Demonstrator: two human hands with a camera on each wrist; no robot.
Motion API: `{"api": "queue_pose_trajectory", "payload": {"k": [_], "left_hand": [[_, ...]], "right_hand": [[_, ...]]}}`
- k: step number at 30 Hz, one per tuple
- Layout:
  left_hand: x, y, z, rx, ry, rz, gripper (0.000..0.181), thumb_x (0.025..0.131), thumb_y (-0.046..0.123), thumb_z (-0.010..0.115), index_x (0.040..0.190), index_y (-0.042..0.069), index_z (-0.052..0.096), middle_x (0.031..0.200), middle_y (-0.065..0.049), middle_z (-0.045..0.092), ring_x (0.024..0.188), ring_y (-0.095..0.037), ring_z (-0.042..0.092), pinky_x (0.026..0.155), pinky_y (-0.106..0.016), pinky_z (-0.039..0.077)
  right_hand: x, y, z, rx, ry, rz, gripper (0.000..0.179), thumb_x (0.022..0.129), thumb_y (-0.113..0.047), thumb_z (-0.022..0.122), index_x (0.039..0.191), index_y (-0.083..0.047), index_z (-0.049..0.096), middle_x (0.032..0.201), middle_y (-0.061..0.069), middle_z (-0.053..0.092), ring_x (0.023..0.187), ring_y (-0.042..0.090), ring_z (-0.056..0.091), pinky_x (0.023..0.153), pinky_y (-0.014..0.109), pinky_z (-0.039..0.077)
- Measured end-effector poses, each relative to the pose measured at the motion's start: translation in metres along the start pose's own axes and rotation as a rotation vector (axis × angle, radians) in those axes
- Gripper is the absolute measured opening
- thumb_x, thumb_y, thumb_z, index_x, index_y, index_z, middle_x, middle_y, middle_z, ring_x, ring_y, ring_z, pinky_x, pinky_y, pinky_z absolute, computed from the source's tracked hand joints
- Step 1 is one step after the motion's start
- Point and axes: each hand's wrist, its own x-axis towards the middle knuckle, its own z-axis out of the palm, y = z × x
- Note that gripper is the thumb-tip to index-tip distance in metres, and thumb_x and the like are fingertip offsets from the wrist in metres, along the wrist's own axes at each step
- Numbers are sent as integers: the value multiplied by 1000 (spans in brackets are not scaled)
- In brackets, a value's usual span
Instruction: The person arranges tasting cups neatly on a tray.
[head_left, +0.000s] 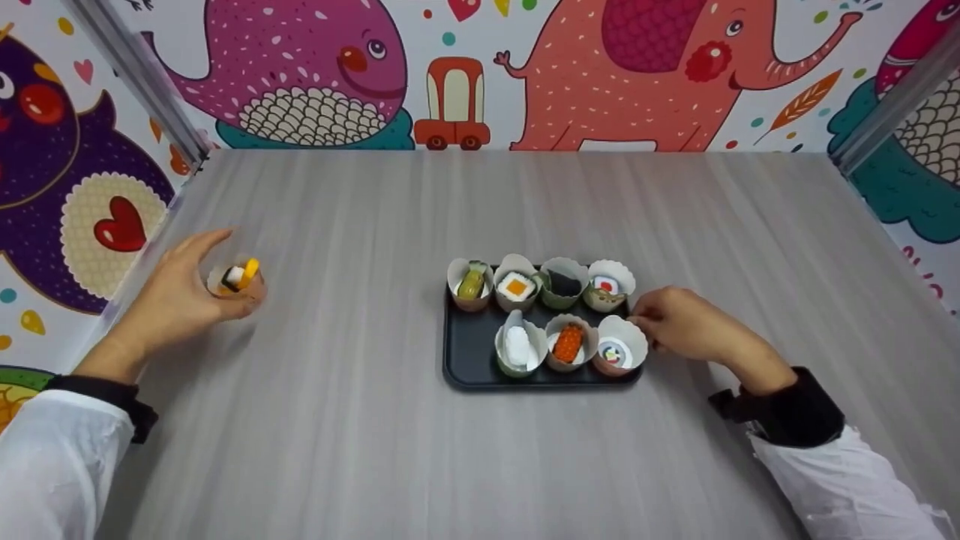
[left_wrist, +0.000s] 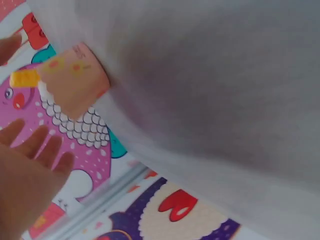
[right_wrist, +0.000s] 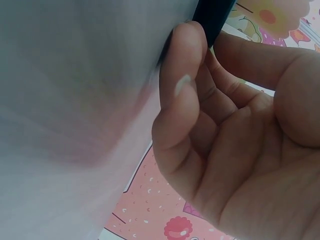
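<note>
At the left of the head view my left hand [head_left: 176,289] is spread around a paper cup with a toy sushi piece [head_left: 237,277] and a yellow bit in it. In the left wrist view the cup [left_wrist: 75,82] stands on the table, with a gap between it and the fingers [left_wrist: 47,147]. My right hand [head_left: 686,322] pinches the right edge of a black tray [head_left: 469,345]. Several paper cups with toy sushi sit on that tray in two rows. Seen from the right wrist, the curled fingers are under the tray edge [right_wrist: 212,22] and the thumb above.
The tray's front left corner holds no cup. A grey wood-grain table [head_left: 360,450] lies under everything. Panels printed with cartoon animals, such as an orange elephant [head_left: 630,97], border the table at the back and both sides.
</note>
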Motion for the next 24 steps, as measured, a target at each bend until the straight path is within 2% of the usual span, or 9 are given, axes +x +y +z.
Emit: {"api": "queue_pose_trajectory", "payload": {"k": [4,7,17,21,24], "left_hand": [[7,-10,-5,-68,-139,-76,102,87,17,85,163,-5,19,163,-36,24,142,-58,28,111,-77,25],[11,-15,-7,-105,-179,-111,102,87,15,84,163,-5,18,163,-35,26,139,-55,33,111,-73,30],[13,-17,-3,-59,-168,-136,90,89,23,84,155,-10,34,150,-36,43,127,-51,43,112,-70,33],[14,-17,0,-35,-161,-140,86,89,27,85,151,-11,39,147,-36,46,125,-50,45,111,-71,32],[15,-19,2,-25,-166,-154,90,87,27,86,151,-14,36,147,-38,44,127,-52,44,111,-74,29]], "right_hand": [[-1,0,0,-5,1,7,13,102,-7,63,94,-2,72,67,-2,64,58,12,58,58,29,45],[-1,0,0,0,-1,9,13,102,-7,63,94,-3,72,67,-1,64,58,12,59,58,29,45],[0,0,1,10,6,-9,13,101,-5,62,93,-1,72,69,-3,65,59,13,60,56,28,46],[0,0,1,13,4,-5,13,101,-5,62,94,-1,72,70,-3,65,59,13,60,56,28,47],[0,0,0,13,4,-6,13,101,-5,62,94,-1,72,69,-3,65,59,13,60,56,28,46]]}}
